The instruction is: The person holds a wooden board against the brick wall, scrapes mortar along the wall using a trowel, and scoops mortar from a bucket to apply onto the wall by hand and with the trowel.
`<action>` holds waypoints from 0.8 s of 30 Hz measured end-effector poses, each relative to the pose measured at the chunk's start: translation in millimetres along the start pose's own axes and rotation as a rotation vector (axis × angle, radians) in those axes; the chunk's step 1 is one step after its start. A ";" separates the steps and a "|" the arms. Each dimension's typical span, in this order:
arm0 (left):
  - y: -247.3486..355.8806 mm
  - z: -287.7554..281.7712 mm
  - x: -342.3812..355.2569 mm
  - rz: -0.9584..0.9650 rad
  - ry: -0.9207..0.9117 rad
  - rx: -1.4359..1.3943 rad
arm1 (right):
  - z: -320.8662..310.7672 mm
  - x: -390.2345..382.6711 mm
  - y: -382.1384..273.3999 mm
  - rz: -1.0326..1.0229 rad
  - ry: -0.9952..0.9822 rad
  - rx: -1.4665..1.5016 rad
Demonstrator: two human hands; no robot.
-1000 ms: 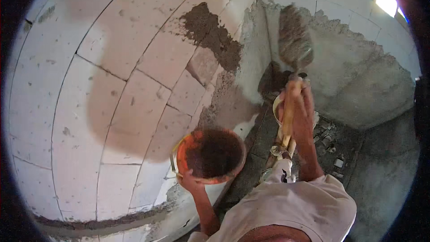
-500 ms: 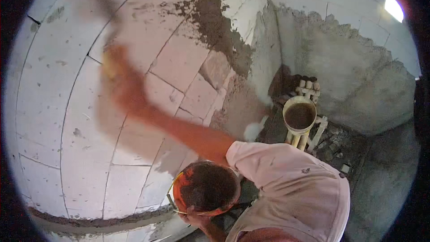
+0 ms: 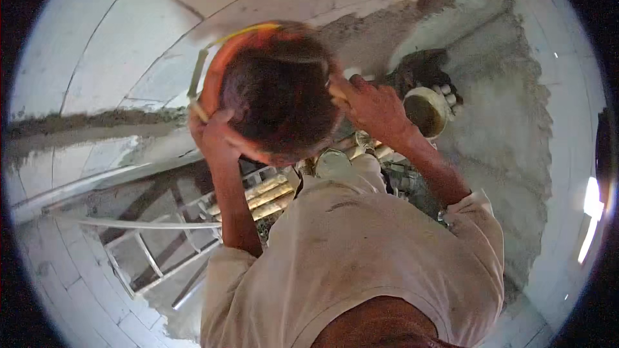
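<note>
An orange bucket (image 3: 221,67) of dark wet mortar (image 3: 274,100) is held up in front of me. My left hand (image 3: 218,136) is closed on its near left rim, thumb over the edge. At the right side of the bucket, my right hand (image 3: 377,108) is wrapped round the pale handle of a trowel (image 3: 337,93). The trowel's blade is blurred and reaches over or into the mortar; how deep cannot be told. The bucket's bail (image 3: 197,74) hangs at its left side.
Bamboo poles (image 3: 267,196) and a pale ladder-like frame (image 3: 155,261) lie below on the left. A second, light bucket (image 3: 425,113) stands right of my right hand. The block wall (image 3: 155,32) rises ahead, and a plastered wall (image 3: 493,116) stands at the right.
My right hand has come down from the block wall to the bucket with the trowel. My left hand still grips the bucket, which now appears higher and nearer. The view has turned rightward and down.
</note>
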State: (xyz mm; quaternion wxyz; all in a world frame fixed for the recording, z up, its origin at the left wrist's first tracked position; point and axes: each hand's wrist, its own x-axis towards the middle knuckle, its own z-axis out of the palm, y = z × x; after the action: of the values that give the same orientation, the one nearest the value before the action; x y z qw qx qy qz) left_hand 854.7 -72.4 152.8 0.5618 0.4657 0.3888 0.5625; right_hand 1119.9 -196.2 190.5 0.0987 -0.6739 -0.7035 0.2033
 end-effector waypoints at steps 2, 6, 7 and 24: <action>12.8 37.4 2.6 -0.018 -0.056 -0.145 | 19.2 22.6 7.7 0.081 0.229 -0.258; 19.7 44.7 2.5 0.054 -0.129 -0.249 | 52.4 10.3 2.0 -0.084 0.209 -0.437; 22.2 43.0 1.0 0.091 -0.061 -0.204 | 52.3 7.4 5.5 -0.083 0.216 -0.436; 47.5 86.0 -32.7 0.263 -0.143 0.122 | -15.8 22.2 11.2 0.044 -0.062 -0.353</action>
State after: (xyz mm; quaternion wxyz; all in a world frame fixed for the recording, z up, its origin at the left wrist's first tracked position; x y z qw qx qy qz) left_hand 922.4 -115.5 218.2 0.4800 0.5849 0.3169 0.5719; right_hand 1134.9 -171.7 197.0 -0.0475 -0.6893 -0.7160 0.0994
